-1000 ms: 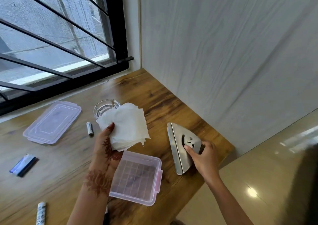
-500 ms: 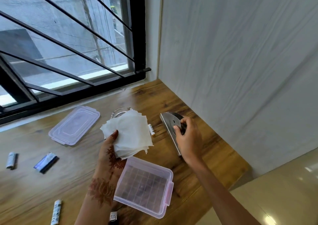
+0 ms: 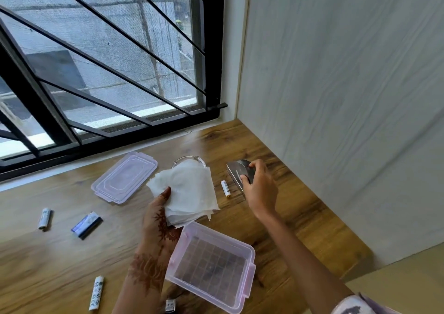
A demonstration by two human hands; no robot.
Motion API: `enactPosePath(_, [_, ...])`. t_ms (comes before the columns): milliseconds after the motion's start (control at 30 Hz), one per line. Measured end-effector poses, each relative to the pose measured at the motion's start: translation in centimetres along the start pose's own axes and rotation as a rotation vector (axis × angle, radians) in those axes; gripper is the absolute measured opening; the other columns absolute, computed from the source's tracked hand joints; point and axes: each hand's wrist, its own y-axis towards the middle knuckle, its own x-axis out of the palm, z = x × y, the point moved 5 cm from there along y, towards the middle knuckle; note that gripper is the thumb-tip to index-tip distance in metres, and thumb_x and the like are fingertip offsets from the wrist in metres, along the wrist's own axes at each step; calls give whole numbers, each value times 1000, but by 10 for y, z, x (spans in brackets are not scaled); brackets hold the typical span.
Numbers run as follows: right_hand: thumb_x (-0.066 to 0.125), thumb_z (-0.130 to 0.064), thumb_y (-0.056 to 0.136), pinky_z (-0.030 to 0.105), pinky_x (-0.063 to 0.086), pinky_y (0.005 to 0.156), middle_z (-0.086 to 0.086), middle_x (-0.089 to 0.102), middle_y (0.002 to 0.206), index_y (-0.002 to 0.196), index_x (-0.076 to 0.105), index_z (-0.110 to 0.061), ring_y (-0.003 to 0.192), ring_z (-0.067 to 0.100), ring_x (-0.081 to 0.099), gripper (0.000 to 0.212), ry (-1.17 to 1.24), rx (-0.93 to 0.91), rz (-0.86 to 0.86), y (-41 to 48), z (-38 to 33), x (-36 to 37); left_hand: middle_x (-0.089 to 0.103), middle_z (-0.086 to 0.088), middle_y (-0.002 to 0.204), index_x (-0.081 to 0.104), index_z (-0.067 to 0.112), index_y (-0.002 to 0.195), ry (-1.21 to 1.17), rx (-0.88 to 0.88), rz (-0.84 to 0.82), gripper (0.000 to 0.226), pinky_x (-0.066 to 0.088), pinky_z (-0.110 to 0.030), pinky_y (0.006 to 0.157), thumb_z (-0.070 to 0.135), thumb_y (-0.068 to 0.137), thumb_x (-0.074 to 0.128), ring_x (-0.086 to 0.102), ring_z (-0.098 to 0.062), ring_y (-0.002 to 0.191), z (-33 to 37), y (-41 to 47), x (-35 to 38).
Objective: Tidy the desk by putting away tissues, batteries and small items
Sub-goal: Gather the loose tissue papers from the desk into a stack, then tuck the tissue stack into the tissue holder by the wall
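Note:
My left hand (image 3: pixel 157 214) holds a stack of white tissues (image 3: pixel 189 192) above the wooden desk (image 3: pixel 300 217). Further right, my right hand (image 3: pixel 260 188) grips a shiny metal tissue holder (image 3: pixel 237 171) standing on the desk near the wall. A clear pink plastic box (image 3: pixel 211 265) sits open at the front. Its lid (image 3: pixel 125 176) lies flat near the window. White batteries lie loose: one (image 3: pixel 225 188) between tissues and holder, one (image 3: pixel 44 218) at left, one (image 3: pixel 96 292) at the front.
A glass dish (image 3: pixel 189 161) is half hidden behind the tissues. A small blue and black packet (image 3: pixel 86 224) lies left of my arm. A small metal item (image 3: pixel 170 306) sits at the bottom edge. The white wall panel (image 3: pixel 336 97) borders the desk's right side.
My right hand has slid the metal holder from the desk's front right edge back toward the wall and window. The tissues stay in my left hand. The view has swung left.

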Motion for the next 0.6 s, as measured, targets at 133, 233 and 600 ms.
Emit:
enactPosePath(133, [70, -32, 78, 27, 53, 73, 6, 62, 111, 115, 52, -11, 97, 16, 57, 46, 71, -15, 59, -2, -8, -10, 64, -15, 107, 49, 1, 126, -13, 19, -19, 36, 55, -30, 47, 17, 95, 41, 72, -20, 67, 2, -3, 3])
enactPosePath(233, [65, -37, 82, 23, 51, 78, -3, 57, 113, 114, 52, -13, 100, 7, 50, 42, 319, -77, 60, -6, -29, -23, 73, -10, 81, 58, 2, 107, 16, 23, -56, 26, 54, -29, 44, 16, 96, 39, 71, -20, 61, 3, -6, 10])
enactPosePath(600, [73, -22, 61, 37, 59, 69, 6, 73, 88, 91, 74, -16, 81, 21, 70, 31, 1400, 651, -818, -29, -52, -2, 72, -9, 66, 61, 4, 101, 157, -9, -123, 24, 52, -28, 39, 19, 95, 43, 70, -21, 55, 10, -12, 35])
